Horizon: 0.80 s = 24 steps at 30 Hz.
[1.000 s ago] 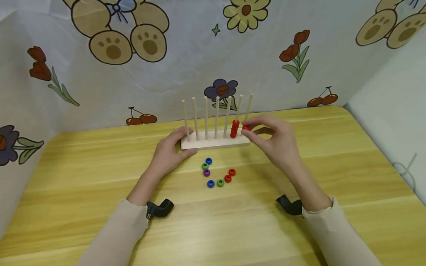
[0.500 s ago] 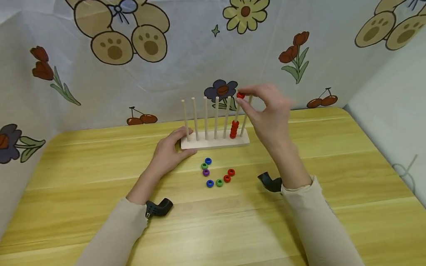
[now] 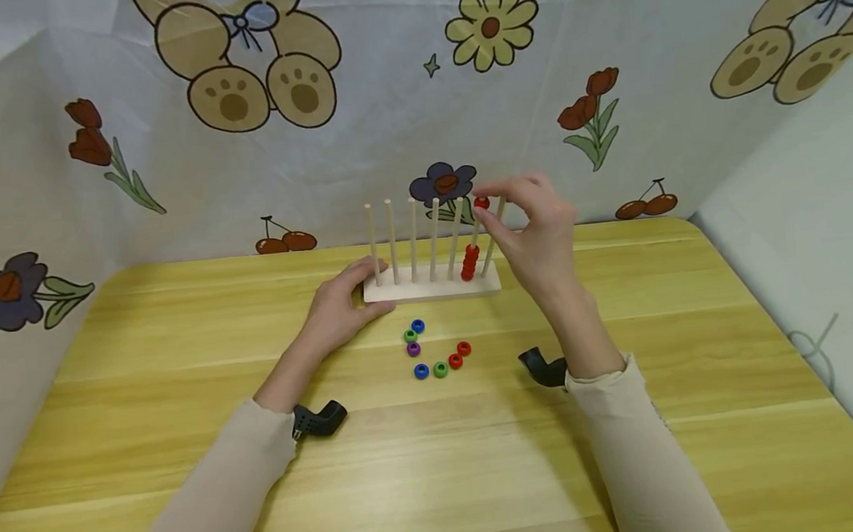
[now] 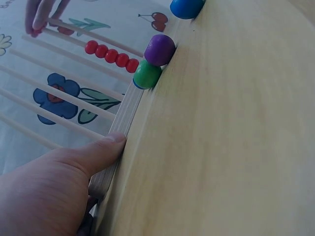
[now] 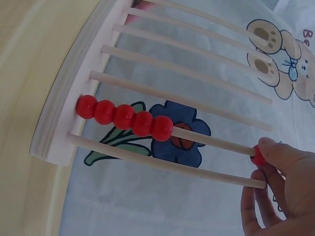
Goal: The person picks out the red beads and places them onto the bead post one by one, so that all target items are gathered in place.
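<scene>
A wooden peg rack (image 3: pixel 431 287) with a row of upright pegs stands near the back of the table. My left hand (image 3: pixel 339 300) grips its left end, the thumb against the front of the base. My right hand (image 3: pixel 539 232) pinches a red bead (image 5: pixel 257 155) between thumb and fingertips at the upper end of the second peg from the right. Lower on that peg sits a stack of several red beads (image 5: pixel 123 116). The fingertips hide part of the pinched bead. In the right wrist view, the other fingers are close to the tip of the rightmost peg (image 5: pixel 197 171).
Loose beads lie on the table (image 3: pixel 412 467) in front of the rack: two red (image 3: pixel 464 348), two green (image 3: pixel 440 369), two blue (image 3: pixel 421 371) and one purple (image 3: pixel 414 349). A patterned cloth (image 3: pixel 386 135) hangs behind the table.
My right hand has risen with the red bead from low beside the rightmost peg to the top of the second peg from the right, then come down slightly. My left hand stays on the rack.
</scene>
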Available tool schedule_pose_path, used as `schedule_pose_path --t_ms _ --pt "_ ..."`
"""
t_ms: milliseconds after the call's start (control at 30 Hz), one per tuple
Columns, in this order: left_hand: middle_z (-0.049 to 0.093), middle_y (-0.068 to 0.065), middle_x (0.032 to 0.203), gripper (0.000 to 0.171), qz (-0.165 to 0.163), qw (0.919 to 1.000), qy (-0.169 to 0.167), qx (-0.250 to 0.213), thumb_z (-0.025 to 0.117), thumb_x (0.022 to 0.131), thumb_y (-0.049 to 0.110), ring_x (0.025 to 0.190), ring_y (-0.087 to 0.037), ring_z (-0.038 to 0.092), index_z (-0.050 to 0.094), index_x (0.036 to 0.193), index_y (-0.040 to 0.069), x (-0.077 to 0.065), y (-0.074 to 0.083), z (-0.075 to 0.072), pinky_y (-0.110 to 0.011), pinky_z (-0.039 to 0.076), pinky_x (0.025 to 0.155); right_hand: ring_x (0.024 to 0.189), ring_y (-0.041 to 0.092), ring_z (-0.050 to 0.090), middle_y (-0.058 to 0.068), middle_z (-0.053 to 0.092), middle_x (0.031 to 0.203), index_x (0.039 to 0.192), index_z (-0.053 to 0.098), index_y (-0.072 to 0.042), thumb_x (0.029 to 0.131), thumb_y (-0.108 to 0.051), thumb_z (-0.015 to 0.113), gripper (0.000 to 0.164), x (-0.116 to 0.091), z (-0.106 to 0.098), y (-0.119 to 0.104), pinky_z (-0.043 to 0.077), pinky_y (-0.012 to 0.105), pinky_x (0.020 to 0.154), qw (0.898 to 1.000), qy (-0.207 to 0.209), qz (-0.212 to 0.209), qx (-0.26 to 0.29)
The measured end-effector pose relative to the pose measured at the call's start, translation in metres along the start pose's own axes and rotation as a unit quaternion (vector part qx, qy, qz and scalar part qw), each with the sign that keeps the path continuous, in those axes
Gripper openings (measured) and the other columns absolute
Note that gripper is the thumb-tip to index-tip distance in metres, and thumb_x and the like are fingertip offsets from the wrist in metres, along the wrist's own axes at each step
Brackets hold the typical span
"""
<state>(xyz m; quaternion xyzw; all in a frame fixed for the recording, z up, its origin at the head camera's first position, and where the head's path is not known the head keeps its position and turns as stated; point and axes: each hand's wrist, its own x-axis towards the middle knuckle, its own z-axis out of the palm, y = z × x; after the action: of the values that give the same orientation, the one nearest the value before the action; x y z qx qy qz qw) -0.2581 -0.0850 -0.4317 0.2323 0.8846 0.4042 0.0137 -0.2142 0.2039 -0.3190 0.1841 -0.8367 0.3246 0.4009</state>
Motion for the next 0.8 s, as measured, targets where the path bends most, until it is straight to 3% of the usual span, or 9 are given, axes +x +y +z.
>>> schedule_pose_path --t_ms 167,367,533,667,800 --pt "0.047 -0.007 0.164 0.062 -0.003 1.0 -0.001 0.0 0.085 0.091 0.032 0.153 -0.033 0.043 0.063 0.147 0.017 -0.002 0.0 0.0 -0.053 0.035 0.126 0.102 0.031 0.065 0.011 0.079 0.11 0.12 0.079 -0.007 0.092 -0.014 0.084 0.029 -0.004 -0.001 0.0 0.052 0.038 0.09 1.0 -0.006 0.008 0.014" --pt "0.047 -0.007 0.165 0.063 0.002 1.0 -0.001 0.0 0.086 0.09 0.032 0.153 -0.032 0.043 0.063 0.147 0.017 0.001 0.0 0.006 -0.053 0.033 0.127 0.113 0.028 0.068 0.009 0.078 0.12 0.122 0.078 -0.006 0.093 -0.013 0.082 0.03 -0.01 -0.01 0.002 0.057 0.034 0.098 0.999 0.018 0.023 0.032" --pt "0.045 -0.006 0.166 0.063 -0.018 0.9998 -0.011 -0.005 0.084 0.092 0.033 0.154 -0.032 0.041 0.061 0.149 0.019 -0.002 -0.002 0.009 -0.051 0.034 0.127 0.11 0.026 0.07 0.007 0.079 0.119 0.12 0.078 -0.007 0.094 -0.012 0.081 0.027 -0.022 -0.023 0.002 0.056 0.03 0.097 0.999 0.02 0.036 0.031" --pt "0.045 -0.006 0.166 0.062 -0.023 0.9997 -0.006 0.002 0.084 0.092 0.032 0.155 -0.033 0.04 0.062 0.148 0.02 -0.003 -0.002 0.005 -0.052 0.035 0.127 0.102 0.024 0.073 0.005 0.08 0.111 0.116 0.08 -0.009 0.094 -0.011 0.081 0.023 -0.033 -0.03 0.004 0.059 0.028 0.093 0.997 -0.009 0.064 0.048" --pt "0.047 -0.006 0.165 0.062 -0.014 0.9999 -0.004 0.002 0.084 0.092 0.031 0.154 -0.034 0.041 0.062 0.148 0.018 -0.001 0.0 0.0 -0.054 0.034 0.126 0.096 0.019 0.075 0.002 0.081 0.107 0.113 0.081 -0.01 0.095 -0.013 0.081 0.019 -0.046 -0.034 0.006 0.061 0.03 0.089 0.989 -0.096 0.092 0.067"
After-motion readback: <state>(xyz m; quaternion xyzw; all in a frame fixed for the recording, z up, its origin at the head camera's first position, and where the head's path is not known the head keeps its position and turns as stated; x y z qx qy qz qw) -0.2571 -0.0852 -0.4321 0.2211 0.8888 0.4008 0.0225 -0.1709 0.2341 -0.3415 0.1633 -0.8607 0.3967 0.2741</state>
